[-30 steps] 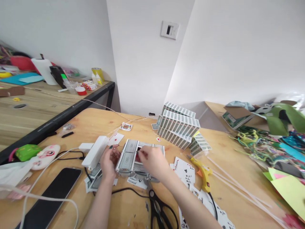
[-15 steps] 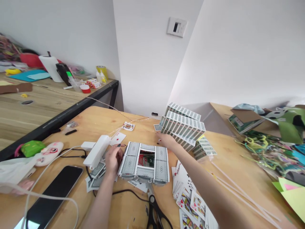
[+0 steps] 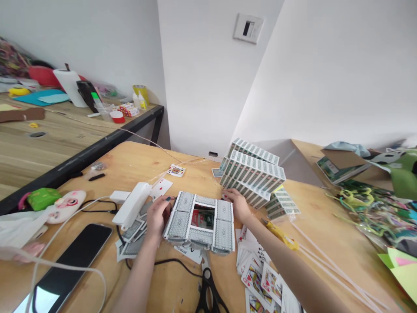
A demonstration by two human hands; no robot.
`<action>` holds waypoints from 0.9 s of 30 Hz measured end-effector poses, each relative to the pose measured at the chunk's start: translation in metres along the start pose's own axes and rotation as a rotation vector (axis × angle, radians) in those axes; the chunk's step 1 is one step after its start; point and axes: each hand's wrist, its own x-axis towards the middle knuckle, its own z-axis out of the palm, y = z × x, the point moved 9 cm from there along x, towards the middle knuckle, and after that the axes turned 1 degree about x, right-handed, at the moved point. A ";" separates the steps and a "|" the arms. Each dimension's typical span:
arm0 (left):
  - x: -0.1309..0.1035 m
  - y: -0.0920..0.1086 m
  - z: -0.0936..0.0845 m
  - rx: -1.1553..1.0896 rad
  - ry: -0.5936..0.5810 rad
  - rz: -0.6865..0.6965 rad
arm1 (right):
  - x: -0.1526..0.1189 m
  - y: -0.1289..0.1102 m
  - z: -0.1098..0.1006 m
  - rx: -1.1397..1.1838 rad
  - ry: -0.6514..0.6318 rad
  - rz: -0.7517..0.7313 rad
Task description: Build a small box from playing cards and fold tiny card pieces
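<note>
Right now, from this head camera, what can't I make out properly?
All in the head view:
Yellow glue gun: partly hidden by the right forearm.
Scissors: handles cut off by the bottom edge.
Phone: near end cut off by the bottom edge.
Card-covered box: contents too small and dark to identify.
Right hand: too small to tell whether it grips the small card.
</note>
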 end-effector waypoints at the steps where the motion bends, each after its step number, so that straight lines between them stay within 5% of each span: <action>1: 0.000 -0.001 0.000 -0.005 0.002 -0.004 | 0.000 0.005 -0.002 0.033 0.036 0.047; 9: -0.001 -0.003 0.001 -0.024 -0.005 -0.017 | 0.000 0.023 0.003 0.071 0.065 0.259; 14: -0.003 0.002 0.010 0.068 -0.108 -0.006 | 0.004 0.011 -0.027 0.057 0.068 0.287; 19: -0.006 0.009 0.019 0.196 -0.154 0.048 | 0.000 -0.044 -0.069 0.233 0.070 0.207; 23: -0.006 0.010 0.018 0.225 -0.134 0.084 | -0.014 -0.111 -0.055 0.292 -0.167 -0.020; 27: -0.011 0.024 0.025 0.297 -0.167 0.227 | -0.023 -0.120 -0.045 0.219 -0.195 -0.083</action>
